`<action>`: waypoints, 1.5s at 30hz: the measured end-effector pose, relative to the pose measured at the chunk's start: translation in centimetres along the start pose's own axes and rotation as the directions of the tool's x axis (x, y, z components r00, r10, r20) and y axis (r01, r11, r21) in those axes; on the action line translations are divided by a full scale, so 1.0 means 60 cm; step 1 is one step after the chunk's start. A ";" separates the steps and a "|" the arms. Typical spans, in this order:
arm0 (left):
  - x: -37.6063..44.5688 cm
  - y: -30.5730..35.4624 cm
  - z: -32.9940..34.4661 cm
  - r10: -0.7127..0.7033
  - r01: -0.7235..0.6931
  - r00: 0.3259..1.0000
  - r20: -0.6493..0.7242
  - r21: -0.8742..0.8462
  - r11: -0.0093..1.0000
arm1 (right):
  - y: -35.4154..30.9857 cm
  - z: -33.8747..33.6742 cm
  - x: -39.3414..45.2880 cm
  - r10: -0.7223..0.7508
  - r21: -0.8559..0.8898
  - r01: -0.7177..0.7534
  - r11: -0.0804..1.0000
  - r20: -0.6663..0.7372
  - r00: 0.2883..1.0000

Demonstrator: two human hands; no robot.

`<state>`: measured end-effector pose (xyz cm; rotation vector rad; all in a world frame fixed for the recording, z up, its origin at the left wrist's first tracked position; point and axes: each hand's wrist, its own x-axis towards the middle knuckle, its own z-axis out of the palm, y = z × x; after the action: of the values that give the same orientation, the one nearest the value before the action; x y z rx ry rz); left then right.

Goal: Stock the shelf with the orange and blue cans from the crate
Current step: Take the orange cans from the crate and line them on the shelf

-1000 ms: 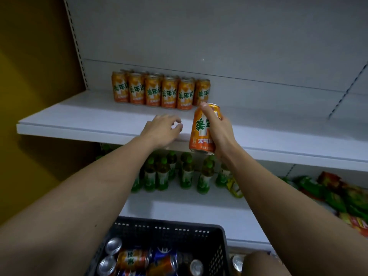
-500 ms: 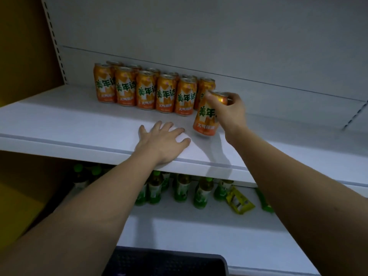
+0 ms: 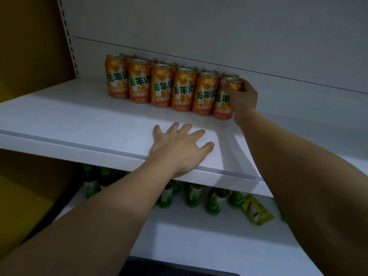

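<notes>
**Orange can being held at the end of the front row**

An orange can [image 3: 223,105] is being gripped near its top by the right hand [image 3: 242,97], with the fingers curled round the rim and upper side. The can is being kept upright on the white shelf [image 3: 79,120], at the right end of the front row of orange cans [image 3: 159,85], just beside its neighbour; whether the two are touching cannot be told. A second row of cans is being partly hidden behind the first, against the back panel [image 3: 219,26].

The left hand [image 3: 180,148] is being rested palm down on the shelf near its front edge, with the fingers spread and straight and nothing being held.

On the lower shelf [image 3: 189,236], green bottles [image 3: 192,198] are being kept standing in a group under the upper board, and a yellow packet [image 3: 256,213] is lying just to their right. At the bottom edge, a dark strip is being shown that is probably the rim of the crate [image 3: 179,270], though too little is seen to be sure. A yellow wall [image 3: 29,46] is being seen to the left of the shelving.
</notes>
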<state>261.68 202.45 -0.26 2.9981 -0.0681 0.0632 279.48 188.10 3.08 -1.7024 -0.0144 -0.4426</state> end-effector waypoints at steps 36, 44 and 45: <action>-0.154 0.039 -0.072 -0.334 0.268 0.942 0.035 -0.678 0.685 | -0.151 -0.141 -0.391 0.221 -0.513 0.053 0.857 0.458 0.861; -0.263 0.027 -0.052 -0.378 0.317 0.922 0.083 -0.723 0.614 | -0.146 -0.146 -0.504 0.275 -0.606 0.200 0.770 0.598 0.753; -0.274 0.022 -0.042 -0.381 0.324 0.920 0.093 -0.728 0.604 | -0.142 -0.144 -0.516 0.286 -0.613 0.216 0.760 0.614 0.735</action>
<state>245.13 202.18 1.70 2.1292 0.4181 0.0782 246.26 188.83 2.92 -2.4900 -0.4121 0.3029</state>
